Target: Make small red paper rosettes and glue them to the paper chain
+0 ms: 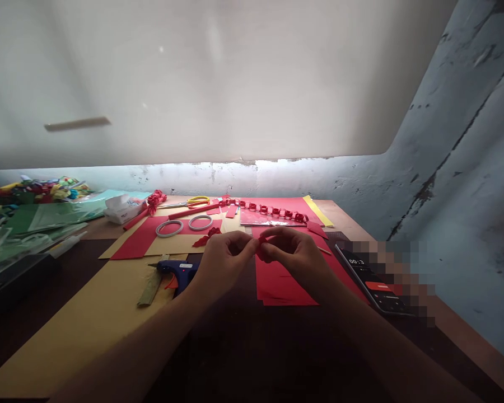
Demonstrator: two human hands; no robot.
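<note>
Both my hands meet over the middle of the table. My left hand [227, 254] and my right hand [289, 254] pinch a small red paper strip [262, 239] between their fingertips, just above a red paper sheet [277, 288]. Beyond the hands lies a red paper chain [273, 211] of linked loops on another red sheet. A blue glue gun [178, 270] rests just left of my left wrist.
Two white tape rings [170, 228] lie on red paper at the back left, with yellow-handled scissors [193, 201] and a tissue pack [121, 208] behind. A phone [369, 277] lies at the right. Coloured papers are piled at the far left [33, 212]. A wall stands close behind.
</note>
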